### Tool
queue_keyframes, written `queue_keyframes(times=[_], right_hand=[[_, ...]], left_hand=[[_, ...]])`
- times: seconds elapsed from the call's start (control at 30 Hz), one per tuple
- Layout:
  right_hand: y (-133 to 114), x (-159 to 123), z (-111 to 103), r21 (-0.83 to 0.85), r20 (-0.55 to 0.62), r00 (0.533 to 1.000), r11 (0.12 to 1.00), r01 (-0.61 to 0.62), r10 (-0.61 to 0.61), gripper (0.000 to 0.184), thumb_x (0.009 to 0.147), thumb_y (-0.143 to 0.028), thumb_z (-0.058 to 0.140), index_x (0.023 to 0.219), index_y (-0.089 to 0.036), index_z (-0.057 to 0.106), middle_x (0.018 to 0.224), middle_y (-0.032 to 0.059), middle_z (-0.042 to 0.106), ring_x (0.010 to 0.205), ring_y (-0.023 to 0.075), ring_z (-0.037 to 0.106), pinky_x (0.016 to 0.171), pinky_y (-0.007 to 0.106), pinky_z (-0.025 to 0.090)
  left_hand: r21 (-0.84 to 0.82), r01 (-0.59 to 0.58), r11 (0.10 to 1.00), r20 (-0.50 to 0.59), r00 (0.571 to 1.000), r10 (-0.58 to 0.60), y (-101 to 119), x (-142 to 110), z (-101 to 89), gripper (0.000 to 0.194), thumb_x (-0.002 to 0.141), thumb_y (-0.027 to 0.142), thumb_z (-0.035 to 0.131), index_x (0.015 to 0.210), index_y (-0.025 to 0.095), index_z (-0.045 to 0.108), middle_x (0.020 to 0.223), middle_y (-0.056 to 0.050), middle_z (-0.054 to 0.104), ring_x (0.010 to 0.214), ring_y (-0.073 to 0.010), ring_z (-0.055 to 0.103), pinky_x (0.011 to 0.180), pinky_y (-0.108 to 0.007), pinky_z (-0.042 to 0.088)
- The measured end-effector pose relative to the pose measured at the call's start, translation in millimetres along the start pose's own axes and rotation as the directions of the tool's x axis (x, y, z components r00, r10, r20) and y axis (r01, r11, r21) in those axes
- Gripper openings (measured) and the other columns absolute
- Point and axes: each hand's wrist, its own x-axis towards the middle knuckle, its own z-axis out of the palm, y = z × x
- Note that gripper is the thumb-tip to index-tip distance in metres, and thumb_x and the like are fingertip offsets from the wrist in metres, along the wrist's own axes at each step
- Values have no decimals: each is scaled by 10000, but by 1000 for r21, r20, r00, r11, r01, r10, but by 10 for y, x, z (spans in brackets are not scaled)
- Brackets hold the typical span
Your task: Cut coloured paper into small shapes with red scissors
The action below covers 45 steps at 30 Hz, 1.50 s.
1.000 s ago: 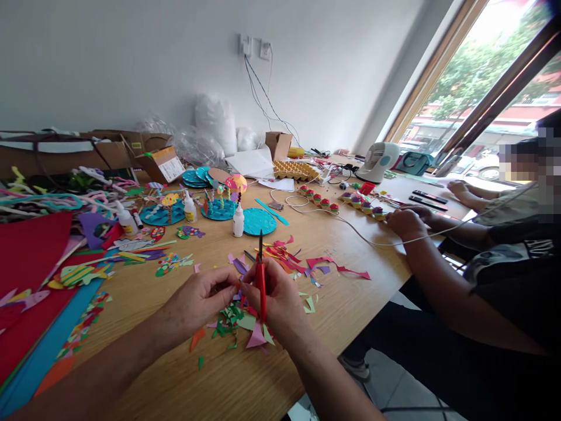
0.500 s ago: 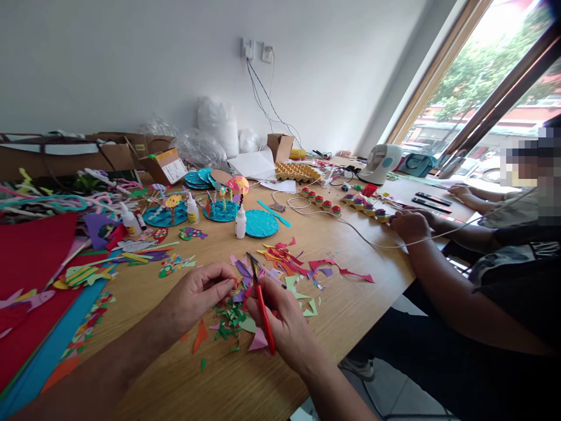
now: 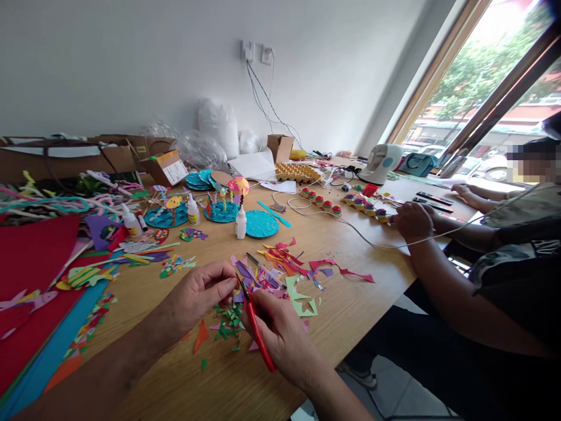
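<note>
My right hand (image 3: 280,327) is closed around the handles of red scissors (image 3: 259,336). Their dark blades point up and left, with the tips at the fingers of my left hand (image 3: 204,292). That left hand pinches a tiny orange-red scrap of paper (image 3: 236,282), mostly covered by the fingertips. Beneath and beyond both hands lie many coloured paper scraps (image 3: 298,257): red, purple, pink and green. A pen (image 3: 258,263) rests among the purple pieces. A light green sheet with a cut-out (image 3: 300,298) lies right of the scissors.
Blue decorated discs (image 3: 260,224) and white glue bottles (image 3: 241,224) stand beyond my hands. Paper fish (image 3: 85,275) and red sheets (image 3: 35,251) lie at left. A white cable (image 3: 350,230) crosses the table. At right sits a co-worker, whose hand (image 3: 412,221) is near painted egg-carton pieces (image 3: 366,206).
The scissors have swung from upright to tilted left, bringing their blades to my left fingertips. My right hand has lowered slightly. The left hand keeps its pinch.
</note>
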Motion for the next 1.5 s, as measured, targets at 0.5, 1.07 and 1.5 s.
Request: queue_keyframes(times=[0.5, 1.07, 1.5], right_hand=[[28, -39, 4, -16, -45, 999, 1000, 7, -8, 287, 826, -240, 469, 574, -187, 341, 523, -64, 313, 511, 80, 261, 460, 215, 203], [38, -75, -50, -79, -20, 1000, 997, 4, -6, 295, 800, -204, 501, 568, -189, 319, 508, -70, 296, 489, 76, 249, 444, 215, 184], [-9, -52, -56, 52, 91, 995, 997, -48, 44, 232, 851, -246, 447, 639, -190, 371, 583, -57, 372, 553, 88, 316, 485, 204, 243]], left_hand=[[77, 36, 996, 28, 999, -39, 15, 22, -28, 146, 744, 277, 519, 653, 168, 553, 579, 50, 482, 565, -105, 450, 559, -225, 374], [100, 57, 993, -3, 998, -57, -20, 29, -77, 147, 725, 313, 547, 667, 178, 556, 585, 46, 498, 561, -113, 471, 557, -233, 402], [79, 43, 996, -4, 999, -43, -8, 1, -35, 164, 747, 311, 533, 654, 176, 542, 594, 45, 487, 565, -110, 461, 550, -227, 392]])
